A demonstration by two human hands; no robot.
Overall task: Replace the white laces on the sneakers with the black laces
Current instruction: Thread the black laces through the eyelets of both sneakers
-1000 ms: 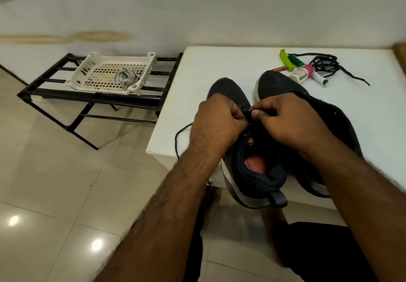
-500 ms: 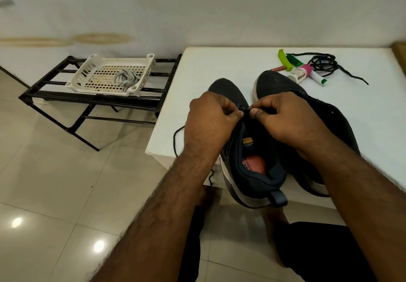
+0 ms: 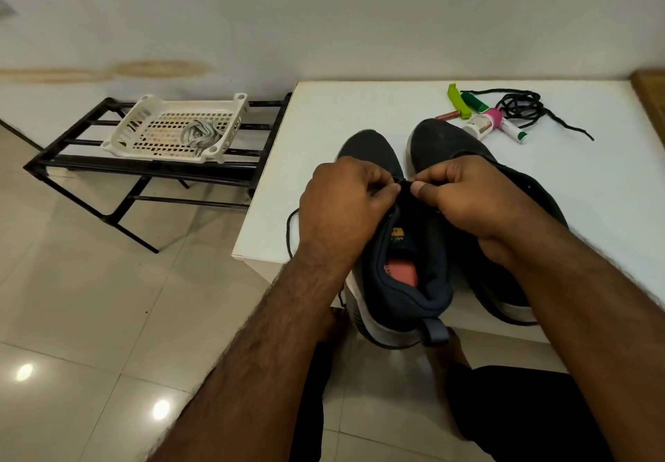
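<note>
Spare black lace [image 3: 520, 107] behind sneakers [image 3: 403, 267]

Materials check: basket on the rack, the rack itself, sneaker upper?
Basket: looks like moulded off-white plastic, matte, with a perforated grid floor. Rack: probably metal, black painted, thin straight bars. Left sneaker upper: dark knit or mesh fabric, matte and fuzzy-looking; exact fibre cannot be told.

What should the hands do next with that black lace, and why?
Probably pull the lace snug. Both hands, left and right, pinch it over the left shoe, and slack loops off the table edge.
</note>
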